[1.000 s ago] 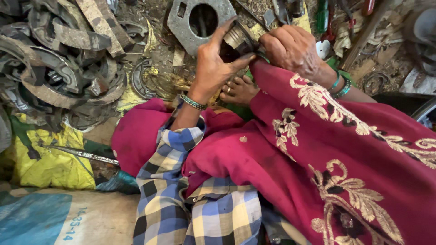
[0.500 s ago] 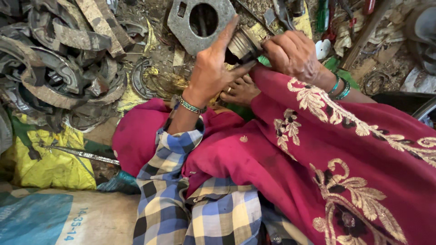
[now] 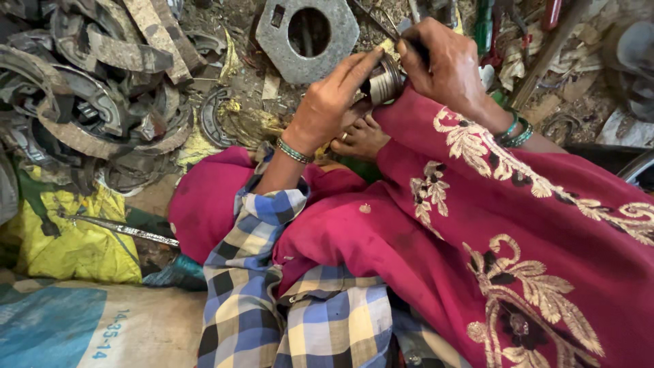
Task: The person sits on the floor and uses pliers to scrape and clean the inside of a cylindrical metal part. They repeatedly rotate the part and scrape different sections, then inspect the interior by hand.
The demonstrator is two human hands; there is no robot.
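My left hand (image 3: 332,102) and my right hand (image 3: 446,65) both grip a small round metal cylinder part (image 3: 383,80), grooved and shiny, held up above my knee. The left hand's fingers press its near side; the right hand covers its top and far side. Green bangles circle both wrists. A bare foot (image 3: 361,138) shows just under the part. My legs are draped in magenta cloth with gold embroidery (image 3: 477,225), and a blue checked sleeve covers my left forearm.
A grey metal plate with a round hole (image 3: 306,37) lies on the ground beyond the hands. Curved rusty metal shoes are piled at the upper left (image 3: 88,88). A yellow sack (image 3: 75,238) and a printed sack (image 3: 82,327) lie at the lower left. Tools clutter the upper right.
Both hands have stayed on the metal part; the left hand's fingers have shifted along its side while the part stays above the knee.
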